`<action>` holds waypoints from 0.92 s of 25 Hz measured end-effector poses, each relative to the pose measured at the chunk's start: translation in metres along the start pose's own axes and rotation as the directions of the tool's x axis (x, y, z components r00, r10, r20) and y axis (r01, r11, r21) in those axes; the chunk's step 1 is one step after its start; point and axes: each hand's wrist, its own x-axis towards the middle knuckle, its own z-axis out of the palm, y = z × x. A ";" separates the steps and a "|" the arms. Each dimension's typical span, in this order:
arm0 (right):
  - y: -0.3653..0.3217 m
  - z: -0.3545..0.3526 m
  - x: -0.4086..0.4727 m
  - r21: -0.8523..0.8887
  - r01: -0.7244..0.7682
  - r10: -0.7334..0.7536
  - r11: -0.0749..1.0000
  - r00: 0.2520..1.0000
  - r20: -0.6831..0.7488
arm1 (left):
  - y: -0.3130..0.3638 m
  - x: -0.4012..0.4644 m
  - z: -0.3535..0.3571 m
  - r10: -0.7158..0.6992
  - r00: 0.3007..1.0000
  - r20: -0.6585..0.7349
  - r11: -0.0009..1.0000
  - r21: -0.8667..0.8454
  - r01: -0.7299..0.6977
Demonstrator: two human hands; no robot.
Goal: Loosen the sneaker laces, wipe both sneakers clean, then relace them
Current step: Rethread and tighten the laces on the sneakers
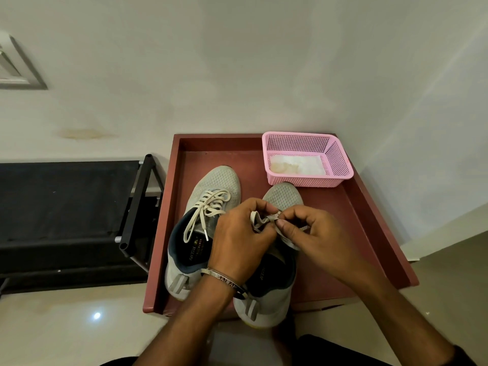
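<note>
Two grey mesh sneakers stand side by side on a dark red tray [369, 233], toes pointing away from me. The left sneaker [208, 191] has its cream lace [208, 210] threaded but untied, with loose ends lying over the tongue and opening. Over the right sneaker [284, 195], my left hand [237, 241] and my right hand [314, 233] meet above the tongue. Both pinch the cream lace of the right sneaker [264, 219] between fingertips. My hands hide most of that sneaker's eyelets.
A pink mesh basket [340, 165] holding a white cloth [295, 165] sits at the tray's far right corner, just beyond the right sneaker's toe. A black rack [79, 207] stands left of the tray. A pale wall rises behind, and light floor tiles lie in front.
</note>
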 end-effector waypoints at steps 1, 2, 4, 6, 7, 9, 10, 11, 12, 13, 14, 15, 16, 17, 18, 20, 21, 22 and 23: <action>-0.001 -0.001 0.000 0.007 0.013 -0.013 1.000 1.000 0.008 | 0.000 -0.001 0.001 0.040 0.999 -0.033 0.997 0.069 -0.038; -0.002 -0.001 -0.001 0.013 0.031 -0.032 0.999 0.999 0.015 | 0.000 -0.002 0.002 0.067 0.996 -0.063 0.990 0.126 -0.059; -0.004 -0.001 -0.001 0.033 0.049 -0.050 0.998 0.998 0.024 | -0.001 -0.002 0.004 0.087 0.990 -0.111 0.978 0.196 -0.064; -0.003 -0.001 -0.001 0.055 0.030 -0.032 0.998 0.999 0.026 | -0.001 -0.002 0.006 0.070 0.988 -0.139 0.977 0.208 -0.040; -0.002 0.000 0.000 0.069 0.008 -0.010 0.998 1.000 0.018 | 0.000 -0.003 0.006 0.057 0.988 -0.144 0.981 0.194 -0.028; 0.003 0.001 0.002 0.127 -0.049 0.047 0.991 0.999 0.015 | 0.000 -0.004 0.007 0.051 0.988 -0.143 0.986 0.164 -0.027; 0.005 0.001 0.003 0.152 -0.076 0.070 0.985 0.997 0.040 | 0.001 -0.004 0.007 0.052 0.989 -0.138 0.988 0.152 -0.031; 0.006 0.001 0.003 0.163 -0.091 0.079 0.982 0.994 0.074 | 0.000 -0.004 0.007 0.052 0.990 -0.129 0.989 0.143 -0.034; 0.006 0.001 0.003 0.152 -0.084 0.071 0.985 0.994 0.088 | -0.001 -0.004 0.007 0.052 0.991 -0.121 0.990 0.139 -0.034; 0.004 0.001 0.003 0.129 -0.067 0.058 0.989 0.996 0.073 | -0.001 -0.004 0.006 0.048 0.992 -0.118 0.990 0.140 -0.031; 0.003 0.001 0.002 0.084 -0.037 0.035 0.996 0.999 0.023 | -0.002 -0.004 0.006 0.043 0.992 -0.118 0.990 0.142 -0.026; 0.001 0.001 0.001 0.015 0.003 -0.003 1.000 0.999 -0.050 | -0.002 -0.004 0.006 0.041 0.992 -0.120 0.990 0.141 -0.023; 0.001 0.001 0.001 -0.078 0.046 -0.055 0.996 0.991 -0.124 | -0.001 -0.004 0.006 0.039 0.992 -0.118 0.990 0.139 -0.023; 0.000 0.003 0.000 -0.139 0.073 -0.095 0.988 0.982 -0.161 | -0.001 -0.004 0.007 0.038 0.993 -0.112 0.991 0.135 -0.022; 0.001 0.005 0.000 -0.137 0.076 -0.098 0.988 0.982 -0.160 | 0.000 -0.005 0.007 0.036 0.994 -0.106 0.991 0.133 -0.021; 0.002 0.009 0.002 0.101 0.010 -0.002 0.995 0.997 -0.079 | 0.000 -0.004 0.008 0.030 0.994 -0.105 0.992 0.126 -0.016; 0.002 0.009 0.003 0.216 -0.026 0.037 0.976 0.998 -0.048 | -0.001 -0.004 0.007 0.025 0.994 -0.109 0.993 0.118 -0.012; 0.003 0.007 0.004 0.282 -0.037 0.052 0.959 0.998 -0.046 | -0.001 -0.004 0.007 0.021 0.994 -0.111 0.994 0.111 -0.009; 0.002 0.004 0.004 0.312 -0.033 0.053 0.949 0.997 -0.055 | -0.002 -0.004 0.007 0.015 0.994 -0.112 0.994 0.112 -0.003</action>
